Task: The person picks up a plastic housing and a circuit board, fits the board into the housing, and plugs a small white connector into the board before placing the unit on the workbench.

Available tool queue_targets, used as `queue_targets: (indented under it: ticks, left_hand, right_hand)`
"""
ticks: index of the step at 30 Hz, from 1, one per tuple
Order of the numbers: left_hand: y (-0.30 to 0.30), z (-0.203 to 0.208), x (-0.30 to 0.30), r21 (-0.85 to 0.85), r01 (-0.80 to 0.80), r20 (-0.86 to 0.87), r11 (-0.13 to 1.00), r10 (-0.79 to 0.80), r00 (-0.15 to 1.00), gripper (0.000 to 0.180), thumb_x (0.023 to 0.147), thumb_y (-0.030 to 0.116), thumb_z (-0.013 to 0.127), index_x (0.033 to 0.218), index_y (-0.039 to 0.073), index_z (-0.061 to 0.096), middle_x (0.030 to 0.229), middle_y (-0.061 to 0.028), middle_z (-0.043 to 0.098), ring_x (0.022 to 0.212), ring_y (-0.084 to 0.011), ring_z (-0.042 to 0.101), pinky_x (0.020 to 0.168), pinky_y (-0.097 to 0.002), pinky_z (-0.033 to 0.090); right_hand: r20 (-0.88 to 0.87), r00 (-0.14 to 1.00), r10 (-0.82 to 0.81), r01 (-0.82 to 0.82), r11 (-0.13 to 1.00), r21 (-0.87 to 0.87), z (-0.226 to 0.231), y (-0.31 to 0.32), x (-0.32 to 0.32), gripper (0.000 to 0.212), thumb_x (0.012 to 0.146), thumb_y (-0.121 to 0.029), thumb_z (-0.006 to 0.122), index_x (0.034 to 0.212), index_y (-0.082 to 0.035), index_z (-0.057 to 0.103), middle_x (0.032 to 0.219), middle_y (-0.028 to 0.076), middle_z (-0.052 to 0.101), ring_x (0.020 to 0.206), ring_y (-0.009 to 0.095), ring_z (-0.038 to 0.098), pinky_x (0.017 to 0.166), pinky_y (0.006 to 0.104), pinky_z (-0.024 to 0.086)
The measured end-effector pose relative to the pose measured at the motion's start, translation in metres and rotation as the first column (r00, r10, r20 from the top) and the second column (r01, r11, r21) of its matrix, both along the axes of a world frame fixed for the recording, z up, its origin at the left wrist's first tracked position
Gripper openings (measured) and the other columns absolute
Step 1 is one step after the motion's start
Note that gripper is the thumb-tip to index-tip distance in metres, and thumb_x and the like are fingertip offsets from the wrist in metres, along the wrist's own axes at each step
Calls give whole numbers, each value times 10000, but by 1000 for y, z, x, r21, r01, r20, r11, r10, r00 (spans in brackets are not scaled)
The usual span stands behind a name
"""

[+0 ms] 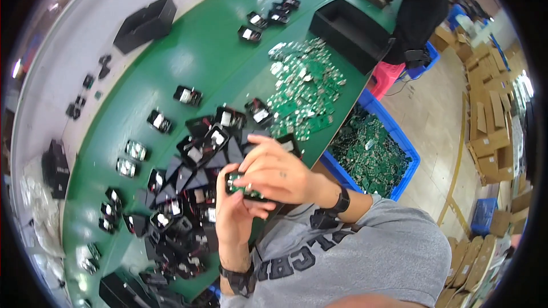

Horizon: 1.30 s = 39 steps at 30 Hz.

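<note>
Holding a small green circuit board (244, 187) between both hands (260, 185).

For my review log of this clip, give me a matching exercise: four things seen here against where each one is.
Things:
1. small green board
2. blue bin
3. loose pile of green boards
4. black tray

Places:
A. on the floor beside the table, full of boards
B. held between both hands
C. far left part of the table
D. spread on the green tabletop

Pairs: 1-B, 2-A, 3-D, 4-C
</note>
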<state>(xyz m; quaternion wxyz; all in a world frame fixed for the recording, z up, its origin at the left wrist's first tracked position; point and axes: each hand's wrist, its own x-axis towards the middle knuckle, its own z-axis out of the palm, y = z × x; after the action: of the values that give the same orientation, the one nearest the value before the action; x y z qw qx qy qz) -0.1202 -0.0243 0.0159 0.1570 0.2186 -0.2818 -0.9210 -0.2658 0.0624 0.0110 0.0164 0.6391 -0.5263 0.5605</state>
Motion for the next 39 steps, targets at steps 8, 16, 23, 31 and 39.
queue_targets:
  ticks: [8,16,23,31,39]
  left_hand:
    - [8,2,-10,-454,-90,63,887,133,989,404,836,-15,588,1177,63,386,924,-127,629,737,-168,650,539,-250,550]
    - [2,2,2,-426,-151,-13,892,161,987,387,846,-71,563,1127,64,333,1192,-184,557,996,-186,616,737,-279,571]
    - [5,4,5,-640,-126,78,758,227,971,376,813,-24,610,1174,0,509,1042,-91,617,907,-111,630,786,-245,532]
    - [9,3,6,-669,-152,53,728,251,967,395,797,-16,621,1179,-13,519,1033,-88,629,903,-108,631,768,-245,532]
    - [11,1,7,-726,-155,60,670,287,956,394,776,-9,641,1158,-18,544,1041,-82,640,870,-99,639,744,-244,547]
  right_hand:
    - [29,982,-189,189,982,0,1,0,2,75,778,-22,555,771,-56,622,753,41,635,889,261,611,1012,551,374]
    - [121,988,-97,82,989,124,2,-1,6,33,731,-85,586,710,-69,566,875,78,590,1047,335,542,996,532,361]
    - [-92,986,-143,161,957,240,15,-4,11,113,563,-49,609,635,-58,523,1062,113,574,1194,382,472,974,489,350]
    - [-5,999,-34,34,976,214,12,-2,7,100,548,-22,591,619,-24,520,1013,114,589,1093,347,561,971,522,389]
    - [143,990,7,-50,953,298,12,3,9,96,572,12,590,655,19,542,1083,147,557,1099,361,556,963,489,409]
